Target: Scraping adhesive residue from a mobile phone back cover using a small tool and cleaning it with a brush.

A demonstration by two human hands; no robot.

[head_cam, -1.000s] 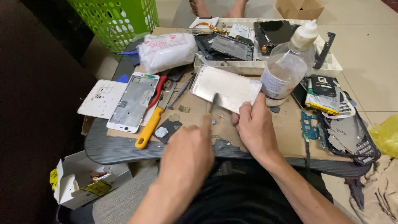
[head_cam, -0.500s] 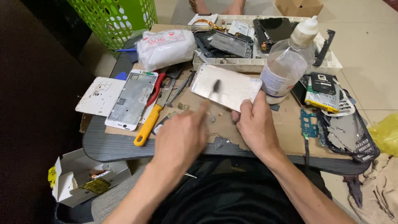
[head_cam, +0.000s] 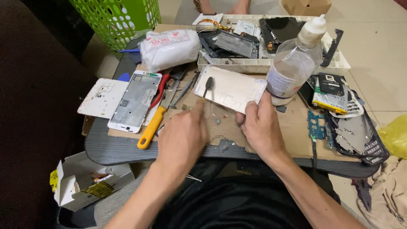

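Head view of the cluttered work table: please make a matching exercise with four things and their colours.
Things:
1. plastic mesh basket
2. flat phone back cover held by the right hand
3. knife handle
4. spudger tip held by the left hand

Colours:
A. yellow
B. dark grey
C. green
D. pale gold

Pairs: 1-C, 2-D, 3-A, 4-B
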